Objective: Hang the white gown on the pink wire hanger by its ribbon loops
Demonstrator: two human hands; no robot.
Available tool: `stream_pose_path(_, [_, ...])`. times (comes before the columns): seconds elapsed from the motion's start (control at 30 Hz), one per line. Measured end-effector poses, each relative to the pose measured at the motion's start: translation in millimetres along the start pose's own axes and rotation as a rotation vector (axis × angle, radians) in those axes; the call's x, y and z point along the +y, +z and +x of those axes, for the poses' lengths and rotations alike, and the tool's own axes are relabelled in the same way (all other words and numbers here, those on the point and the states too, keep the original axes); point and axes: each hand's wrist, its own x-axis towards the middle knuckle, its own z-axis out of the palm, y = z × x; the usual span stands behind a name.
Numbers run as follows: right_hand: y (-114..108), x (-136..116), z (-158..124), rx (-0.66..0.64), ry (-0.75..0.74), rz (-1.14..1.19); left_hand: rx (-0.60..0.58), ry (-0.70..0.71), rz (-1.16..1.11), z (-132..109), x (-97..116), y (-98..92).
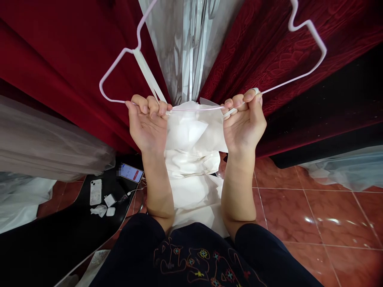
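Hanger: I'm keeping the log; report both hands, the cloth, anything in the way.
Left hand and right hand gripping hanger, lower bar. White strap over its left notch; white cloth below the bar. Red fabric behind; nothing seen blocking hands.

A pink hanger, held up on both sides.
The left hand and right hand curl around its low bar. White cloth hangs down between them. A white strap loops over the hanger above the left hand. Below and left of the grip, a lit phone and a face-down phone (face hidden!) lie on a black table.
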Motion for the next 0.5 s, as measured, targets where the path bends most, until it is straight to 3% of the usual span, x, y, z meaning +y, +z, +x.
stream_pose_path(0.17, [2, -11, 0, 0.019, 0.001, -0.092, -0.026, 0.002, -0.063, 2, 1, 2.9])
stream_pose_path(0.4, [-16, -44, 18, 0.435, -0.398, -0.352, 0.076, -0.025, -0.007, 5, -1, 5.4])
stream_pose_path(0.5, [-27, -68, 30, 0.493, -0.464, -0.437, 0.067, -0.024, 0.006, 5, 0, 3.7])
